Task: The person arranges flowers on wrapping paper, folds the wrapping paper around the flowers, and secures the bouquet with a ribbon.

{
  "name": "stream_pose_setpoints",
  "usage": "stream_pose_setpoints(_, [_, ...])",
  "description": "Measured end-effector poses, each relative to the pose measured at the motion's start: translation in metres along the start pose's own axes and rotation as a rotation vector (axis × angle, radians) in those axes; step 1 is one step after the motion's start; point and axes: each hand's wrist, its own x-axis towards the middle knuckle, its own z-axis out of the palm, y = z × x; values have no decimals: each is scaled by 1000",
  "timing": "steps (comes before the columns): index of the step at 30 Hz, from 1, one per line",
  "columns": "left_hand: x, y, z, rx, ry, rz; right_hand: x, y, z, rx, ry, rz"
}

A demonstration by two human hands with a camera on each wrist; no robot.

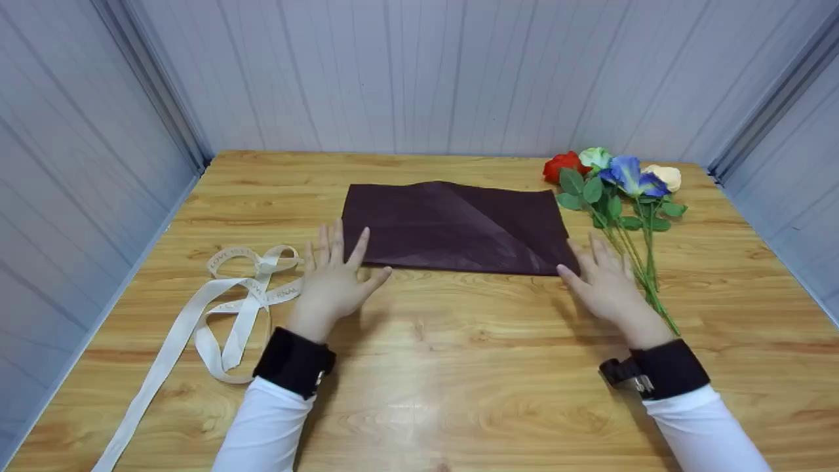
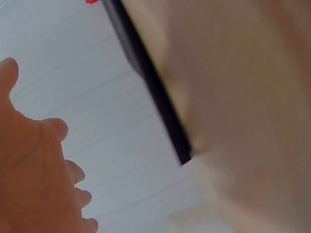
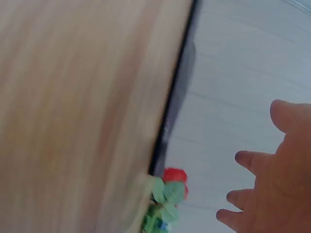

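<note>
A folded dark purple sheet [image 1: 452,226] lies flat on the wooden table, its top layer creased along a diagonal. My left hand [image 1: 334,285] is spread with straight fingers at the sheet's front left corner, the fingertips overlapping its left edge in the head view. At the opposite front corner my right hand [image 1: 609,285] is spread too, thumb and fingertips close by the edge. In the left wrist view the sheet [image 2: 155,92] shows edge-on, apart from the left hand [image 2: 36,170]. The right wrist view shows the right hand [image 3: 282,174] with nothing in it.
Left of the left hand, a loosely looped white ribbon [image 1: 177,341] with printed letters trails to the front edge. Several artificial flowers lie at the right: a red rose [image 1: 562,165], a blue flower [image 1: 626,174] and paler blooms, their green stems [image 1: 649,278] reaching beside my right hand. Panelled walls [image 1: 419,78] enclose the table.
</note>
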Motion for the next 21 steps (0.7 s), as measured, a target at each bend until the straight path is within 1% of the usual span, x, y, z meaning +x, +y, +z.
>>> stream_pose_setpoints(2, [5,2,4,-24,-50,1,6,-3,4,-21,-42,-13])
stream_pose_setpoints(5, [13,5,6,-34,-126,-8,16,-8,10,-47,-95,-39])
stream_pose_setpoints(7, [17,4,8,-43,-173,-21,23,-10,16,-74,-125,-54])
stream_pose_setpoints(10, [24,2,9,-52,-245,-47,32,-13,22,-102,-155,-64])
stream_pose_setpoints(13, [28,-1,9,-65,-310,-87,38,-14,24,-118,-188,-62])
stream_pose_setpoints(17, [30,-2,8,-117,-370,-127,43,-15,23,-113,-237,-39])
stream_pose_setpoints(19, [31,-3,7,-134,-385,-127,44,-14,22,-110,-266,-27])
stream_pose_setpoints(21, [31,-5,7,-117,-402,-119,45,-14,20,-112,-295,-20])
